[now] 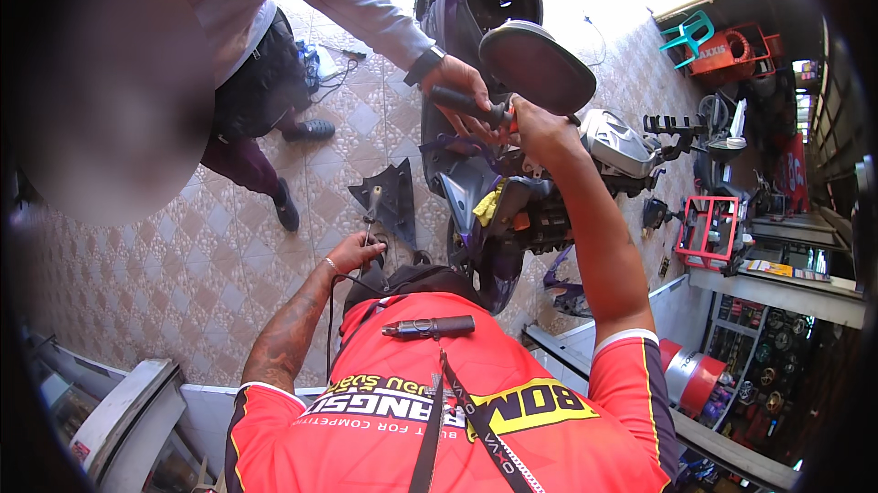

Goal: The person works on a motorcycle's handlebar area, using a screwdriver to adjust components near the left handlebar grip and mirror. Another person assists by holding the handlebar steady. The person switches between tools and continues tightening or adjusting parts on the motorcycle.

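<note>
My left hand (361, 251) grips an upright slim tool (371, 214) with a metal shaft, near a loose dark panel (398, 191) on the floor. My right hand (544, 136) is closed around a tool with an orange part (512, 121); its fingers are partly hidden. A co-worker's hand (462, 77) holds a black handle (457, 101) beside my fingers. Both hands are over a partly stripped purple-black scooter (444, 168), with a black seat (540, 68), a silver engine part (613, 141) and a yellow cloth (489, 205).
The co-worker (247, 54) stands at the upper left on the tiled floor (165, 273). Cables (338, 68) lie beside them. At the right are a teal chair (686, 36), orange equipment (732, 54), a red metal frame (709, 228) and a shop counter (768, 301). Loose bodywork (567, 283) lies below the scooter.
</note>
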The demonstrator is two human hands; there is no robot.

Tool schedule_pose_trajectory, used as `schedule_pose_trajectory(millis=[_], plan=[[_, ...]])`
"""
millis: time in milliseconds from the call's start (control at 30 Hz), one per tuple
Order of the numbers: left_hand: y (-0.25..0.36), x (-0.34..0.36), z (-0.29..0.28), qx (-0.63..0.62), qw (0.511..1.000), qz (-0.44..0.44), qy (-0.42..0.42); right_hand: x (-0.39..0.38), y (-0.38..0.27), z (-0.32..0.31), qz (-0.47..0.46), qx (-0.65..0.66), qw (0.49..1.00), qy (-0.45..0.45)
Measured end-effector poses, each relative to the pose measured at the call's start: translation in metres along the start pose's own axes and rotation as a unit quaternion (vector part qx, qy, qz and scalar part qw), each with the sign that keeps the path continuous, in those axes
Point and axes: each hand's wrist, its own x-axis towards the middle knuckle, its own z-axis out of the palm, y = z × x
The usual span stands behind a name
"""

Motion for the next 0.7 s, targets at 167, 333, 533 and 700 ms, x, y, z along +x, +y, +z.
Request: schedule_pose_trajectory(millis=[167, 333, 533, 700], plan=[[-0.003, 0.000, -0.002, -0.009, 1.000, 0.003, -0.013, -0.003, 0.003, 0.005, 0.006, 0.009, 1.000, 0.023], [-0.008, -0.001, -0.003, -0.021, 1.000, 0.004, -0.017, -0.002, 0.013, 0.012, -0.034, 0.039, 0.997, 0.058], [-0.008, 0.000, -0.003, -0.030, 0.999, 0.003, -0.019, 0.004, 0.019, 0.021, -0.036, 0.039, 0.997, 0.056], [-0.008, 0.000, -0.002, -0.027, 1.000, -0.002, -0.011, 0.003, 0.021, 0.025, -0.051, 0.025, 0.995, 0.077]])
